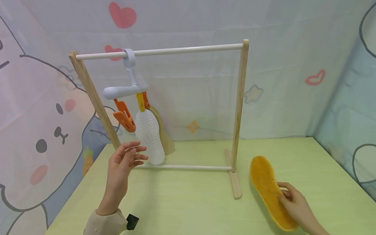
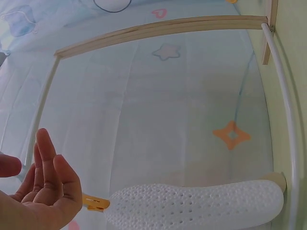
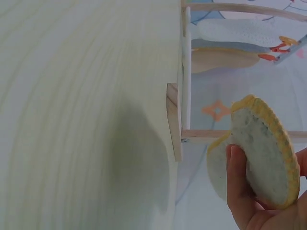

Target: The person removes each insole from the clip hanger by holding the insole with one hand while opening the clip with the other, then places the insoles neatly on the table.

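Observation:
My right hand grips a fuzzy yellow insole by its edge, above the table right of the rack. Its pale underside shows in the right wrist view, thumb and fingers on opposite faces. My left hand is raised with fingers loosely bent and holds nothing, just below an orange clip. That clip dangles from the near end of a white hanger. A yellow clip holds a white dimpled insole. Behind it hang a grey insole and a tan insole, partly hidden.
The hanger hooks over the white top bar of a wooden rack. A lower white bar and a wooden foot sit near the pale green table. A cartoon-printed cloth surrounds the table.

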Available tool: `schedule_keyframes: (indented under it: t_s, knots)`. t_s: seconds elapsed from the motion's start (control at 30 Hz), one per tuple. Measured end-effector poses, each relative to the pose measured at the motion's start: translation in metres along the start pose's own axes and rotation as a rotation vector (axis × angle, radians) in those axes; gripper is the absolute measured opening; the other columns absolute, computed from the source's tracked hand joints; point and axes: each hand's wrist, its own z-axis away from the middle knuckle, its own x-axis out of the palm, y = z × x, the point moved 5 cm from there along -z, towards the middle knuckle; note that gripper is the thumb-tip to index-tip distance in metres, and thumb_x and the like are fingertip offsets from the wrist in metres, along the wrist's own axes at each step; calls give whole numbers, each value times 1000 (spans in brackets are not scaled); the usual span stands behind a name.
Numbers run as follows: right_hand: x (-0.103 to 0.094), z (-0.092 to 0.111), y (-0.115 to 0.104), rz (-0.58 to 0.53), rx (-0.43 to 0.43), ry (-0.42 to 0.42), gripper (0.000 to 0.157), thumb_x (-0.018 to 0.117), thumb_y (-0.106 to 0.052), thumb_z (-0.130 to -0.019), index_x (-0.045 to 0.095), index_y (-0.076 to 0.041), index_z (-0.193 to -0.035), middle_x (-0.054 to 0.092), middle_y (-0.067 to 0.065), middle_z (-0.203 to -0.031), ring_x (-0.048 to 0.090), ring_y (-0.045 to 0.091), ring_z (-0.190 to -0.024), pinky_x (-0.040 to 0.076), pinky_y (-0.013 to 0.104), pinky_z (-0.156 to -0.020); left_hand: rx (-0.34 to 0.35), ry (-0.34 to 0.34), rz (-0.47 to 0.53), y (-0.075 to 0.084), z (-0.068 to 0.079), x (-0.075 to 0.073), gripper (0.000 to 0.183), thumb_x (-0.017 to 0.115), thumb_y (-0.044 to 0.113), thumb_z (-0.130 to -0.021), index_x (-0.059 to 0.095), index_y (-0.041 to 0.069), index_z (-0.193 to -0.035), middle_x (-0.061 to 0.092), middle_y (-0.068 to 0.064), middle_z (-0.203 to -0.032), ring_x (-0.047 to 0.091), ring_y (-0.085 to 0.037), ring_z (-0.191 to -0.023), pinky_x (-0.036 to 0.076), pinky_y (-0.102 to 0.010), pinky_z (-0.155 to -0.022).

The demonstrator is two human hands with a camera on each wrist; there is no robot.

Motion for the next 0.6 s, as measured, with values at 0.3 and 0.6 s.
schedule_keyframes:
  t_s: [0.3, 0.6]
  knots:
    - [0, 1, 16, -123, 171, -128, 40, 39, -1, -90, 33, 8, -128, 56, 30, -112, 58, 3, -72, 50, 26, -60, -19, 9, 11, -2, 0, -1, 15, 44, 16, -94, 54, 11, -104, 67, 9, -88, 65, -8, -72, 50, -24, -69]
    - [1, 0, 20, -166, 266, -208, 43, 32, -3, -91, 24, 12, -131, 50, 33, -117, 56, 6, -76, 49, 27, -64, -25, 11, 7, -7, -2, -1, 17, 43, 15, -94, 54, 8, -106, 67, 10, -87, 65, -8, -71, 50, -24, -69]
